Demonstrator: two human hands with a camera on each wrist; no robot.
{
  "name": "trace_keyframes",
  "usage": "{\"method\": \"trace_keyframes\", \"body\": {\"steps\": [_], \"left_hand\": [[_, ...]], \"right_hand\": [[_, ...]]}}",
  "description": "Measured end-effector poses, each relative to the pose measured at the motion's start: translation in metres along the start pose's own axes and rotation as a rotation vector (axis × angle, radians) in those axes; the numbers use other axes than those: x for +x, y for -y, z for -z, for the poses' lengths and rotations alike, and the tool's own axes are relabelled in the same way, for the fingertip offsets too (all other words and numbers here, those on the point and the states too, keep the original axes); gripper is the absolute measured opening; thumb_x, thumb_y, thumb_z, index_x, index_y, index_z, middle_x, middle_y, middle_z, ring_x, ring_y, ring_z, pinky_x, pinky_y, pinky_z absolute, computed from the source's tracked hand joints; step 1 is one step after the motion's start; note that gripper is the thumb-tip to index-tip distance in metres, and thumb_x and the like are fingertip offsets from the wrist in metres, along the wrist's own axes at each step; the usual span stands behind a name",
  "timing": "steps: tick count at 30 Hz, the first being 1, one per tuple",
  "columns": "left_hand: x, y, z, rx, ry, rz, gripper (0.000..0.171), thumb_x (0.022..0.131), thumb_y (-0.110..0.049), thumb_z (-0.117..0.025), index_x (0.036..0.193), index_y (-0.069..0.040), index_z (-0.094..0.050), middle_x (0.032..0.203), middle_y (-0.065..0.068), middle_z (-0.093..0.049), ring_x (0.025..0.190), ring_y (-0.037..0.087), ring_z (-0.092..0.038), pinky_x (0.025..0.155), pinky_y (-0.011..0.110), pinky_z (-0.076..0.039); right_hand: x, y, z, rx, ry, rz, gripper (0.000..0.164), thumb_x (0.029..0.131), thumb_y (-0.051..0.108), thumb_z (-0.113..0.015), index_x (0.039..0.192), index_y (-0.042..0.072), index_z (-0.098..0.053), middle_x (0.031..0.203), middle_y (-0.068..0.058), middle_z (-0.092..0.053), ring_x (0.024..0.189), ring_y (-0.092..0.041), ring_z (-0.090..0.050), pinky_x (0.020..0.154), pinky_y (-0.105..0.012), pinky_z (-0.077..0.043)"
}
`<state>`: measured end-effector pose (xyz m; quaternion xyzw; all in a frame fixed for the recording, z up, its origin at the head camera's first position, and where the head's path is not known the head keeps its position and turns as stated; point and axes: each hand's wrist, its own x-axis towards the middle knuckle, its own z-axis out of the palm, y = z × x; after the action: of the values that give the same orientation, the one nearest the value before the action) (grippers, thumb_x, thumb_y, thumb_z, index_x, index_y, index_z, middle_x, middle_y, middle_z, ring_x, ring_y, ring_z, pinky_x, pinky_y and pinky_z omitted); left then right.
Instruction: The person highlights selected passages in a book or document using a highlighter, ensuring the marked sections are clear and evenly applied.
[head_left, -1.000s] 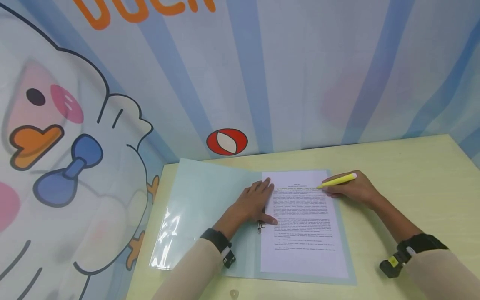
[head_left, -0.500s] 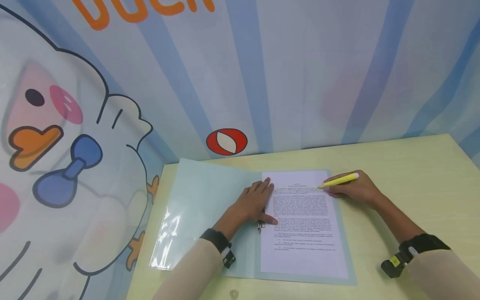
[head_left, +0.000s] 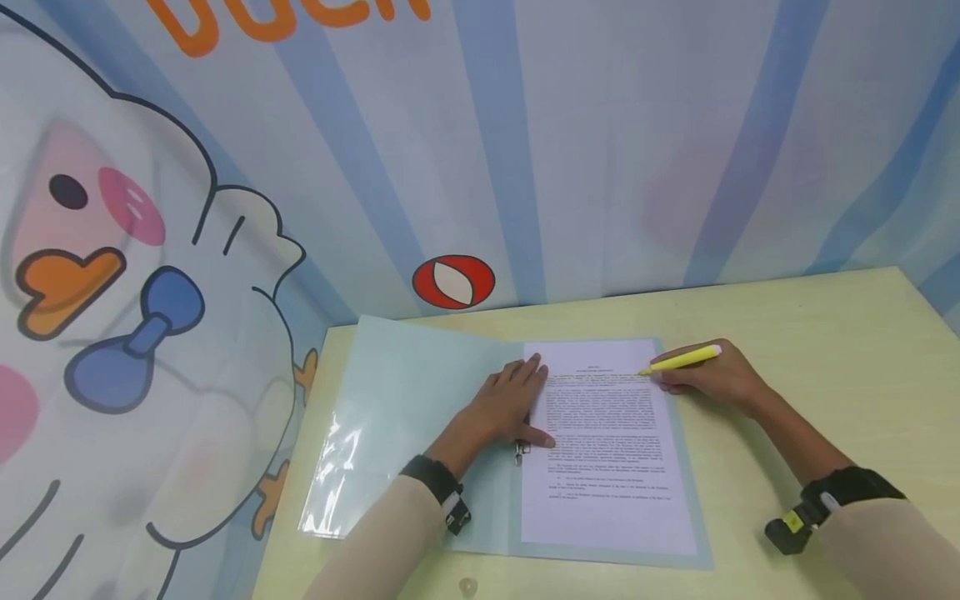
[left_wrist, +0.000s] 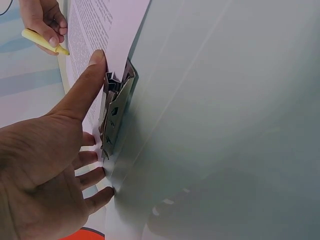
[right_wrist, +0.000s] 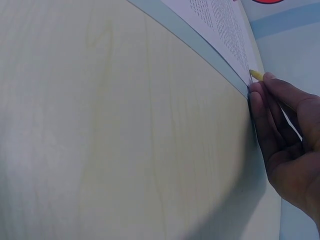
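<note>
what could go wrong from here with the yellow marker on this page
The yellow marker has its tip near the right end of a top text line, so the stroke might overrun into the margin.

The right hand grips it by the edge of the printed page; a slip could mark the folder.

The left hand steadies the page only near the metal clip, so the far side might shift.

An office-like desk spot, though the kind of building cannot be told. An open folder [head_left: 420, 392] with a printed sheet [head_left: 603, 450] lies on a pale wood-grain desk [head_left: 810, 358]. Beyond its far edge rises a blue-striped backdrop [head_left: 600, 150]; past its left edge, a cartoon duck [head_left: 180, 392].
</note>
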<state>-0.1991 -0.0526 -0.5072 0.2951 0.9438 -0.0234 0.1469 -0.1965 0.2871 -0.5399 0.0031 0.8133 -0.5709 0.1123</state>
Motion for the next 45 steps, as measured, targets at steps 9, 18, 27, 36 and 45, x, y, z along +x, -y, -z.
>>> {"method": "trace_keyframes", "body": {"steps": [9, 18, 27, 36, 45], "left_hand": [[-0.0007, -0.0006, 0.0022, 0.001, 0.002, 0.002, 0.117, 0.066, -0.070, -0.067, 0.154, -0.015, -0.013, 0.159, 0.003, -0.005, 0.140, 0.026, -0.011, 0.108, 0.046, -0.023], [-0.0008, -0.0007, 0.0016, 0.000, 0.009, 0.003, 0.117, 0.066, -0.070, -0.067, 0.154, -0.015, -0.013, 0.159, 0.004, -0.005, 0.140, 0.026, -0.011, 0.108, 0.047, -0.023], [0.0012, -0.0004, 0.0002, 0.005, 0.010, 0.003, 0.117, 0.066, -0.070, -0.067, 0.154, -0.014, -0.014, 0.159, 0.004, -0.006, 0.140, 0.026, -0.011, 0.108, 0.047, -0.023], [0.0007, -0.0008, 0.0009, 0.015, 0.012, 0.007, 0.118, 0.066, -0.072, -0.066, 0.154, -0.014, -0.012, 0.159, 0.004, -0.004, 0.141, 0.025, -0.009, 0.109, 0.046, -0.022], [0.0031, -0.0017, -0.0007, 0.009, 0.018, 0.009, 0.118, 0.066, -0.071, -0.066, 0.154, -0.014, -0.012, 0.159, 0.004, -0.003, 0.141, 0.025, -0.009, 0.109, 0.046, -0.022]], "right_hand": [[-0.0015, -0.0002, 0.0026, -0.007, -0.006, 0.004, 0.048, 0.070, 0.032, -0.082, 0.108, 0.006, -0.070, 0.106, -0.012, -0.068, 0.084, -0.021, -0.066, 0.070, -0.035, -0.054], [-0.0026, -0.0022, 0.0045, -0.024, -0.003, 0.001, 0.049, 0.071, 0.033, -0.081, 0.109, 0.005, -0.069, 0.107, -0.014, -0.067, 0.084, -0.020, -0.066, 0.070, -0.034, -0.054], [-0.0030, -0.0042, 0.0072, -0.001, 0.003, 0.008, 0.049, 0.071, 0.032, -0.081, 0.110, 0.005, -0.069, 0.106, -0.013, -0.068, 0.085, -0.021, -0.066, 0.070, -0.035, -0.054], [-0.0025, -0.0037, 0.0073, 0.019, 0.006, -0.005, 0.052, 0.071, 0.032, -0.081, 0.112, 0.003, -0.068, 0.107, -0.013, -0.067, 0.086, -0.021, -0.066, 0.071, -0.035, -0.053], [-0.0040, -0.0001, 0.0099, -0.015, 0.003, -0.004, 0.052, 0.071, 0.037, -0.080, 0.112, 0.007, -0.069, 0.106, -0.009, -0.068, 0.088, -0.019, -0.066, 0.072, -0.033, -0.053]]}}
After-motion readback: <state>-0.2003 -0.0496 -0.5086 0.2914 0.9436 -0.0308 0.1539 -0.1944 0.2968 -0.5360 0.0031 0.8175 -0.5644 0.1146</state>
